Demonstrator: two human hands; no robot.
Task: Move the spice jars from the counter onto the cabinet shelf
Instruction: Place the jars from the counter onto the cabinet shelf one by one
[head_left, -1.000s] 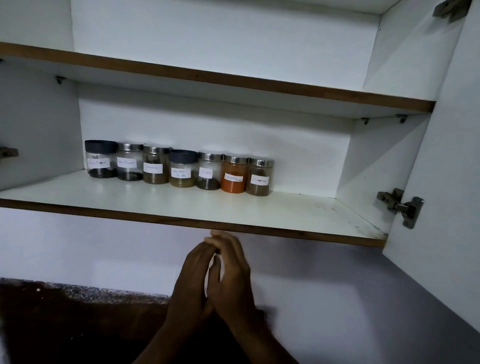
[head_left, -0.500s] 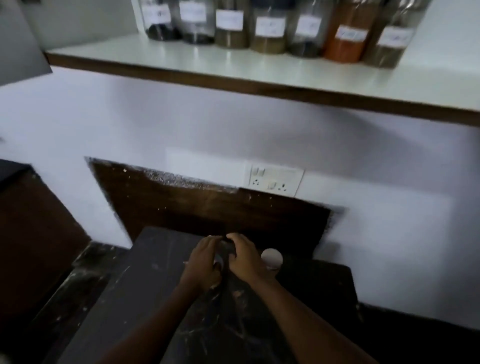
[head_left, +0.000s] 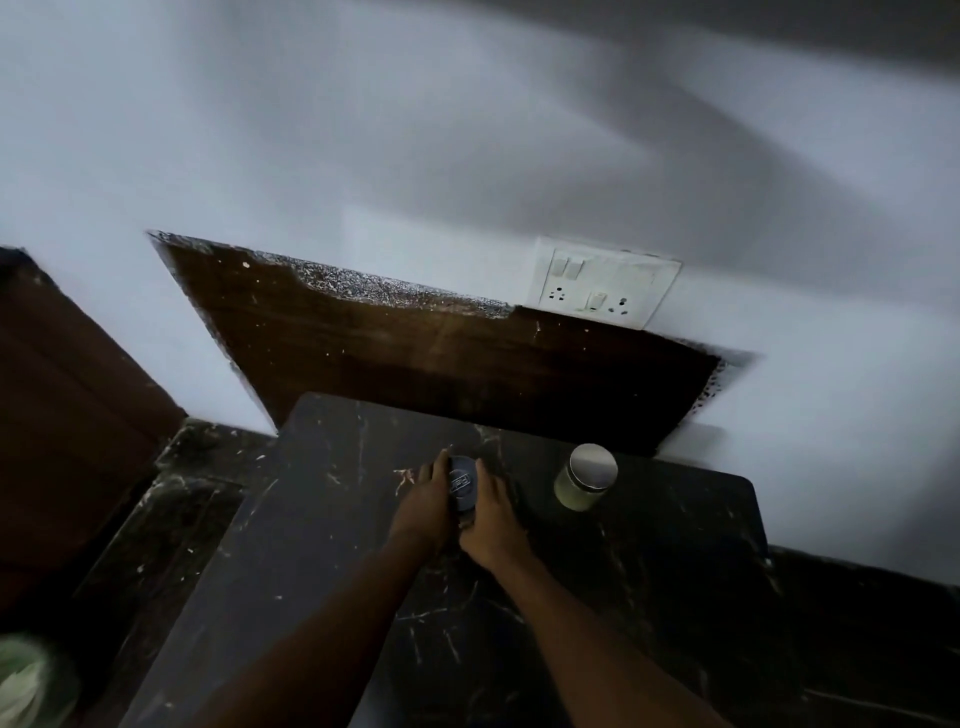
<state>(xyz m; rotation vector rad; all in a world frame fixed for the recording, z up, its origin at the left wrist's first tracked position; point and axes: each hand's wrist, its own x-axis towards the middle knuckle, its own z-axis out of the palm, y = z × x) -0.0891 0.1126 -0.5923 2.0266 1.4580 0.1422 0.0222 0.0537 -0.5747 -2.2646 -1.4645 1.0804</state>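
A spice jar with a dark lid (head_left: 461, 486) stands on the black marble counter (head_left: 322, 561). My left hand (head_left: 426, 506) presses its left side and my right hand (head_left: 493, 517) its right side, so both hands clasp it. To the right, a second jar with a silver lid (head_left: 586, 477) and pale greenish contents stands alone on the counter, apart from my hands. The cabinet shelf is out of view above.
A white switch and socket plate (head_left: 602, 283) sits on the wall behind the counter, above a dark brown backsplash panel (head_left: 415, 353). A brown surface (head_left: 62, 405) rises at the left. Something pale green (head_left: 26, 686) shows at the bottom left corner.
My view has dropped from the shelf with its row of jars down to the counter. Both hands came down from below the shelf and closed around the dark-lidded jar.
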